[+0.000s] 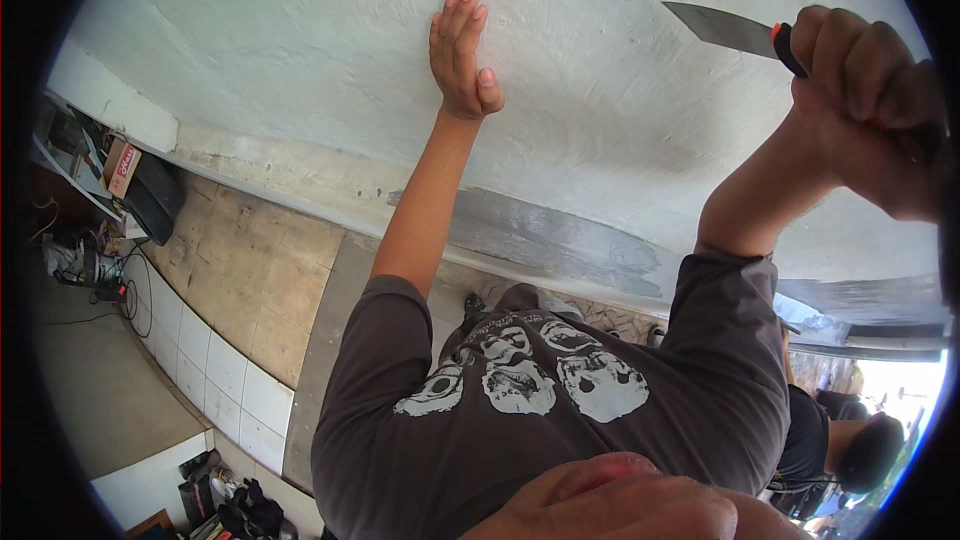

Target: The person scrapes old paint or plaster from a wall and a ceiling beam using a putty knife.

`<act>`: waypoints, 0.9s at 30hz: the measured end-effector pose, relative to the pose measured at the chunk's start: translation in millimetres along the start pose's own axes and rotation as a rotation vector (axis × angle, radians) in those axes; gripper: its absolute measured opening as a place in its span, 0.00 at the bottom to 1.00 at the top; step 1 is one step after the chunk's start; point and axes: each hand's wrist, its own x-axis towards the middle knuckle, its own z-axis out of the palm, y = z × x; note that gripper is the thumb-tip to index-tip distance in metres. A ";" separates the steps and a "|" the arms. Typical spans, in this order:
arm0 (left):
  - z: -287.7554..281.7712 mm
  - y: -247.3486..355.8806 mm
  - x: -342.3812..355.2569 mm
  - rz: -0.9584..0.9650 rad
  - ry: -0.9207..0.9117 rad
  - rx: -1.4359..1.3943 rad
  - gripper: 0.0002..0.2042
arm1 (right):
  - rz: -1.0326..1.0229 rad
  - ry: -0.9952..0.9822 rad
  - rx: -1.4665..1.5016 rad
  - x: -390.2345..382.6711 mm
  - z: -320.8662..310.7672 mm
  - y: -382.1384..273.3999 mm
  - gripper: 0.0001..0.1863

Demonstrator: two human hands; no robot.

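Note:
My right hand [850, 65] is closed round the black and orange handle of a putty knife [735, 30], raised at the upper right. Its broad metal blade points left across the pale wall [590, 120], and I cannot tell whether the edge touches the surface. Higher up and further left, my left hand [462, 60] holds nothing. Its fingers stretch upward close together, the thumb bent at the side, and the palm seems to lie against the wall. The wall looks uneven, with faint ridges and smears, and a darker grey strip [550, 230] runs along its lower part.
Tan floor tiles [250, 270] and a row of white tiles [210, 360] lie to the left. A cardboard box [122, 168], cables and clutter stand at the far left. Dark bags [250, 510] sit at the lower left. Another person [815, 440] is behind at the lower right.

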 end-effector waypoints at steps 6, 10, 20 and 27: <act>0.2 -1.7 2.6 -0.004 0.024 -0.029 0.29 | 0.107 0.152 -0.115 5.2 27.3 15.8 0.23; -2.8 -1.9 0.8 0.019 -0.031 -0.031 0.29 | 0.009 -0.136 0.037 15.0 3.7 -6.2 0.21; -2.6 -1.1 0.6 0.028 -0.031 -0.017 0.30 | 0.021 0.064 0.066 3.6 9.4 11.0 0.20; -2.3 -0.4 0.8 0.023 -0.026 -0.010 0.30 | -0.283 0.195 0.358 3.4 10.1 61.7 0.28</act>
